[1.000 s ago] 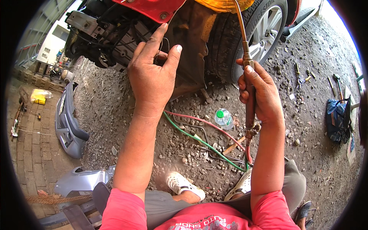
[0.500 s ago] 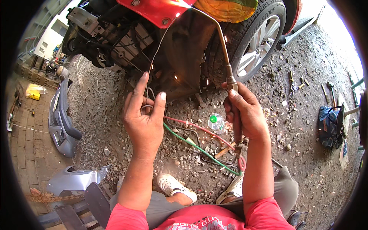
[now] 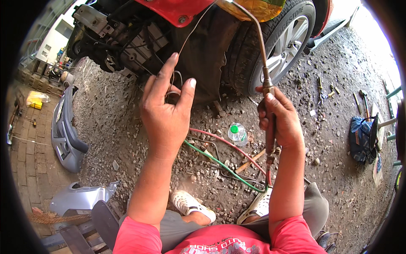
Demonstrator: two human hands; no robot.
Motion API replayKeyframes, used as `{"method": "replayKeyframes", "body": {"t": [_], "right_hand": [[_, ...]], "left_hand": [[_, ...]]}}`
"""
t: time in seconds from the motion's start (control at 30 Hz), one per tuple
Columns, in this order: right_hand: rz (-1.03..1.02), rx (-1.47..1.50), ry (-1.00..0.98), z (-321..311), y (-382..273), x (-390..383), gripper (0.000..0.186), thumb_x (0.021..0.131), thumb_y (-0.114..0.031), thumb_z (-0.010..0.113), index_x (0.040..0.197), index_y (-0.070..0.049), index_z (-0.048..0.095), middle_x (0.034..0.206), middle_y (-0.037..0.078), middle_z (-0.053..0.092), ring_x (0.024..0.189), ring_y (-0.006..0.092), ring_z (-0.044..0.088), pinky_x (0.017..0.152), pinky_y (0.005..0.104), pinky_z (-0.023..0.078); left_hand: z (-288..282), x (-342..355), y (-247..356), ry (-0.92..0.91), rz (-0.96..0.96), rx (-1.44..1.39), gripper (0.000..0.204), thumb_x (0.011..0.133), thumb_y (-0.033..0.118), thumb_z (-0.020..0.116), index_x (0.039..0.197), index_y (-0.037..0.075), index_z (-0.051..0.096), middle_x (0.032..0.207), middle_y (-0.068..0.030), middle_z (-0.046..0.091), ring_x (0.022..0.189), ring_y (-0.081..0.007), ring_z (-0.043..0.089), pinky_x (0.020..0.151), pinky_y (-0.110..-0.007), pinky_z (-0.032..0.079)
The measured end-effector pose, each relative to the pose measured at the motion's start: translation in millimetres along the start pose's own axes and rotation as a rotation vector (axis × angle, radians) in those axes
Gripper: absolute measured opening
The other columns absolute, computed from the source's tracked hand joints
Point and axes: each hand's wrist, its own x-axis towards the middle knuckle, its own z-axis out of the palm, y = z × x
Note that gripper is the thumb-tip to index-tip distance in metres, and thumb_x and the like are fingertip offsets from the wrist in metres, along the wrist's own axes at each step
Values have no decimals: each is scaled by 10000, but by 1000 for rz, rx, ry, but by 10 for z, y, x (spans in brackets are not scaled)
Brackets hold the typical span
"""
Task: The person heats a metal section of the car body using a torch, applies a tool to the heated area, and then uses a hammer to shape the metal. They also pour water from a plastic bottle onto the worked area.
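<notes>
My left hand (image 3: 165, 118) holds a thin wire (image 3: 190, 34) among its half-curled fingers. Loops of it show behind them, and the straight end rises to the top edge of the red body panel (image 3: 169, 9). My right hand (image 3: 285, 122) is closed around the handle of a brass-coloured torch (image 3: 262, 46), whose bent neck reaches up to the panel beside the wire's end, with a small bright spot there. A yellow-orange cloth (image 3: 262, 8) lies right of the panel. Red (image 3: 224, 140) and green (image 3: 215, 161) hoses trail below on the gravel.
The car's exposed front end (image 3: 114, 38), wheel (image 3: 283, 46) and dark liner (image 3: 203, 67) are ahead. A detached bumper (image 3: 67, 135) and silver panel (image 3: 84, 199) lie left. A bottle (image 3: 237, 134), hand tools (image 3: 321, 91) and a blue bag (image 3: 359, 139) sit on the gravel.
My left hand dropped from near the red panel, then rose slightly rightward; the wire's end shifted right. The torch dipped, then rose slightly. Sparks seen half a second ago are no longer visible.
</notes>
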Motion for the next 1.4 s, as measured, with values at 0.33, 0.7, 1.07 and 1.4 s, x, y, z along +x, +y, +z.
{"method": "replayKeyframes", "body": {"t": [0.33,0.7,1.07,1.4], "right_hand": [[-97,-27,24,-171,-238,2,335,1096,-281,595,1353,-71,634,784,12,567,589,75,516,526,220,420],[-88,-64,37,-50,-230,139,325,1079,-275,638,1341,-84,658,793,5,579,592,65,519,526,214,431],[-118,-56,24,-68,-255,180,328,1086,-268,626,1354,-79,646,780,-2,575,588,62,519,519,213,423],[-120,-75,39,-66,-244,208,325,1085,-278,632,1349,-90,650,775,-7,579,586,57,527,519,208,431]], "left_hand": [[247,268,-9,-17,21,-2,520,904,100,833,1406,138,703,881,28,616,695,-67,518,650,-247,474],[270,330,-1,-26,-14,-17,503,886,114,831,1375,136,715,842,-9,597,669,-100,586,635,-285,533],[287,357,27,-20,10,18,506,892,96,830,1382,140,713,846,0,595,672,-82,582,621,-263,528],[299,363,39,-27,-18,-13,511,890,91,831,1385,141,712,845,-1,589,673,-81,578,622,-261,529]]}}
